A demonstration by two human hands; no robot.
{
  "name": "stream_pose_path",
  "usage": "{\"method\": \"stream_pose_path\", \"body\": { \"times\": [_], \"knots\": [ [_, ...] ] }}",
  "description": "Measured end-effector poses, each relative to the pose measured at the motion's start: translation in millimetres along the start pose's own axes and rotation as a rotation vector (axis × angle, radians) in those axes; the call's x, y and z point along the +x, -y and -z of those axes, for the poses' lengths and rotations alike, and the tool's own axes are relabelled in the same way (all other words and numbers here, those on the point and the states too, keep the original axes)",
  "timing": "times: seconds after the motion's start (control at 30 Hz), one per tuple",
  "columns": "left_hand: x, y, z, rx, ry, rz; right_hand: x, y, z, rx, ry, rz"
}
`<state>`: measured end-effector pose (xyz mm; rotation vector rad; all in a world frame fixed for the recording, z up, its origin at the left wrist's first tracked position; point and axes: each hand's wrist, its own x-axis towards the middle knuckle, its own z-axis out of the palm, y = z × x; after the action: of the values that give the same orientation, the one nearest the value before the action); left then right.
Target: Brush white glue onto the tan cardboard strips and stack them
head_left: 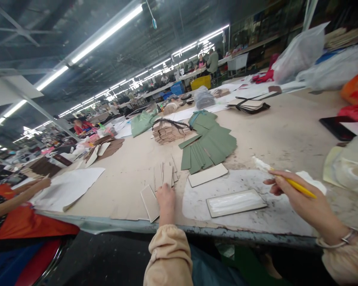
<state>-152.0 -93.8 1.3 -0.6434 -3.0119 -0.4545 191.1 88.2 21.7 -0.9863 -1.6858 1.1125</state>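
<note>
My right hand, right of frame, pinches a yellow-handled brush; my left hand, lower centre, meets pale strips, its grip unclear. A white-smeared panel lies between.

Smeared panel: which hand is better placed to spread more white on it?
Right hand, probably: it holds a white-tipped yellow tool near the panel; the left hand is at pale pieces.

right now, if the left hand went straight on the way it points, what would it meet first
The left hand would first meet the pale narrow strips directly ahead, which it may already touch. Beyond them, the tied bundle of tan pieces seems next in line, though depth is hard to judge.
</note>
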Motion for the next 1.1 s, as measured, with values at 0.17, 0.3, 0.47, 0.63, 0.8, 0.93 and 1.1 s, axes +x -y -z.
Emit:
{"method": "stream_pose_path", "body": {
  "times": [0.17, 0.3, 0.47, 0.63, 0.8, 0.93, 1.1],
  "knots": [
    [-1, 7, 3.1, -0.166, -0.092, 0.034, -1, -4, 1, 0.000, 0.023, 0.011],
    [0, 6, 9.4, -0.366, -0.185, 0.071, 0, -9, 0, 0.019, 0.044, 0.034],
    [-19, -14, 17.7, -0.699, -0.083, 0.030, -2, -16, -4, 0.086, 0.003, 0.140],
    [-59, -51, 18.4, -1.346, 0.677, 0.025, 0, -15, -8, 0.127, -0.034, 0.255],
    [-80, -76, 11.5, -1.375, 1.026, 0.025, -1, -2, -12, 0.036, 0.063, 0.329],
    [-87, -82, 6.2, -1.270, 1.138, -0.086, -6, 2, -15, -0.025, 0.075, 0.313],
    [-80, -73, 5.6, -0.892, 0.865, -0.231, -6, -7, -14, -0.092, 0.032, 0.282]
  ]
}}
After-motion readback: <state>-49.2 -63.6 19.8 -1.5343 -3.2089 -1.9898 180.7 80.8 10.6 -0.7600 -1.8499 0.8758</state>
